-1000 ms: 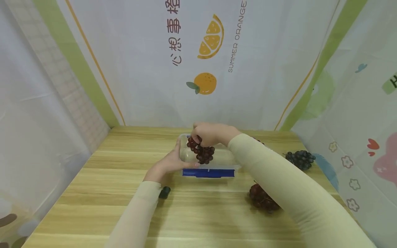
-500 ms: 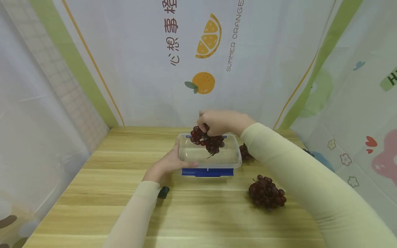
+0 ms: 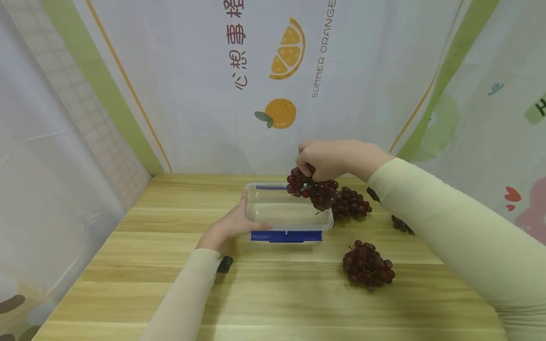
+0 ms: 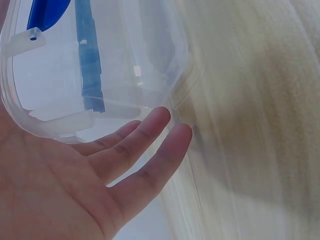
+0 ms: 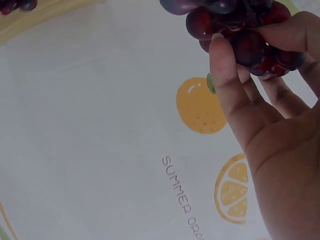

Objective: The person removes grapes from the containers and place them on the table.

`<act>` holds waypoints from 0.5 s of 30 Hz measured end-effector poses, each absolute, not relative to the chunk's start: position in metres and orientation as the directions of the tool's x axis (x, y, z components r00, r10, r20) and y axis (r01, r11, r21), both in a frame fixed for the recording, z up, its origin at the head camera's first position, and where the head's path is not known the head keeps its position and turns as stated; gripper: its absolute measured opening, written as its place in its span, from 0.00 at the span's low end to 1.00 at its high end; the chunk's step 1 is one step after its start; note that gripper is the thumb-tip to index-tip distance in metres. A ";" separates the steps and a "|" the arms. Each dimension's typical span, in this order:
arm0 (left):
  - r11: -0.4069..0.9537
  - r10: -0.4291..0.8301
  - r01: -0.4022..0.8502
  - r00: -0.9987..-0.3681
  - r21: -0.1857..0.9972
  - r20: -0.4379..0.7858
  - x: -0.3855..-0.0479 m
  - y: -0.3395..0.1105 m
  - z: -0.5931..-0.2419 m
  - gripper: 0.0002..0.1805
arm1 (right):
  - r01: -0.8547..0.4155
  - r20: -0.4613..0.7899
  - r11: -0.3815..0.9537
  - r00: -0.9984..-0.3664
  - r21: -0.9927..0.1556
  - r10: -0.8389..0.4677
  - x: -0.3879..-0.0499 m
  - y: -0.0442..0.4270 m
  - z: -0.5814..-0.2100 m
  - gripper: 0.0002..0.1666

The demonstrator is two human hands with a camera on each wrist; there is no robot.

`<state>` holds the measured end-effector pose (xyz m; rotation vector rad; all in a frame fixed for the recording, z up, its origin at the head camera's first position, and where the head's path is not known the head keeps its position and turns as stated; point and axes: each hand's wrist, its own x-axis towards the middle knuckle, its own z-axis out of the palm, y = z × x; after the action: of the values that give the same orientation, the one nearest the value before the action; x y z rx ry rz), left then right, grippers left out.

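Note:
In the head view, my right hand [image 3: 330, 158] pinches a bunch of dark red grapes [image 3: 323, 194] over the right end of a clear plastic food container [image 3: 290, 227] with blue clips. Thumb and fingers press on the grapes [image 5: 248, 47] in the right wrist view. My left hand [image 3: 232, 222] rests against the container's left end, thumb along the front rim. In the left wrist view, its fingers [image 4: 160, 150] lie nearly straight beside the clear container wall [image 4: 155, 60]. Inside, the container appears to hold nothing.
A second red grape bunch [image 3: 351, 203] lies right of the container, and a third bunch [image 3: 368, 265] nearer the front right. Dark grapes [image 3: 402, 225] show partly behind the right sleeve. Beside the left wrist is a small dark object [image 3: 225, 264]. A printed curtain [image 3: 204, 132] closes the back.
My right hand has risen and moved right with the grape bunch, from over the container's left half to its right end. The left hand has stayed at the container.

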<state>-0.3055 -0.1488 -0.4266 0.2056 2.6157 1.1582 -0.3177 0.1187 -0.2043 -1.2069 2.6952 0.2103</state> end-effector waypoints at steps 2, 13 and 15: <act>0.671 0.239 0.022 -0.953 0.742 -0.188 -0.305 -0.149 -0.427 0.83 | -0.743 -0.229 0.667 -0.660 0.060 -0.715 -0.316 0.125 -0.203 0.14; 0.677 0.234 0.012 -0.952 0.736 -0.200 -0.304 -0.148 -0.425 0.82 | -0.736 -0.233 0.674 -0.667 0.059 -0.708 -0.312 0.151 -0.204 0.13; 0.676 0.236 0.013 -0.951 0.737 -0.200 -0.304 -0.148 -0.424 0.82 | -0.734 -0.237 0.676 -0.668 0.058 -0.705 -0.312 0.155 -0.204 0.13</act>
<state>-0.3035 -0.1481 -0.4244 0.1991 2.6125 1.1453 -0.3122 0.1548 -0.2041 -1.1700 2.6944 0.2203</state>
